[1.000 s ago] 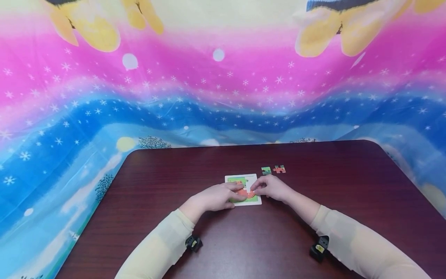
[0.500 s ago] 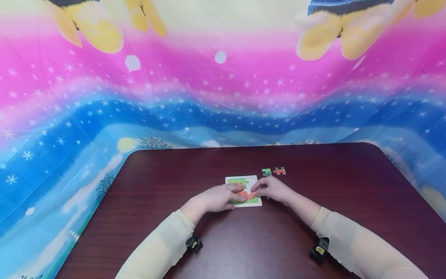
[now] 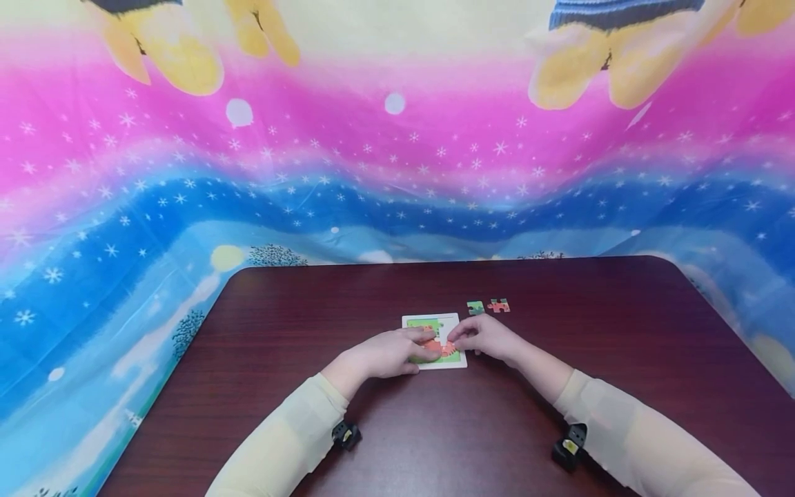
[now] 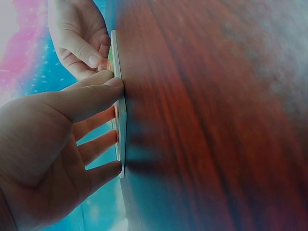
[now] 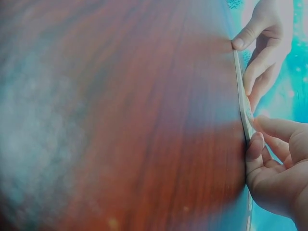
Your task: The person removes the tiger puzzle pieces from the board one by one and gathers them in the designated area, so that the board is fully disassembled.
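A white-framed jigsaw board [image 3: 462, 360] lies on the table in the head view, showing green and orange picture parts and a bare white patch at its upper right. My left hand [image 3: 386, 352] rests on its left side, fingers fairly straight on the picture. In the left wrist view the left thumb [image 4: 98, 98] touches the near edge. At the board's right side my right hand [image 3: 487, 336] pinches an orange-and-green puzzle piece [image 3: 450, 350] between thumb and fingertips, mostly covered by them. The right wrist view shows the board [image 5: 239, 82] edge-on.
Beyond the right hand lie two loose pieces, a green puzzle piece [image 3: 475, 307] and an orange puzzle piece [image 3: 499, 305]. The dark wooden table [image 3: 279, 310] reaches back to a colourful cloth backdrop [image 3: 397, 179]. A small black camera sits at each wrist.
The head view has tilted slightly, so everything sits a little lower. Both hands stay in place at the board, with only slight movement in the right fingertips.
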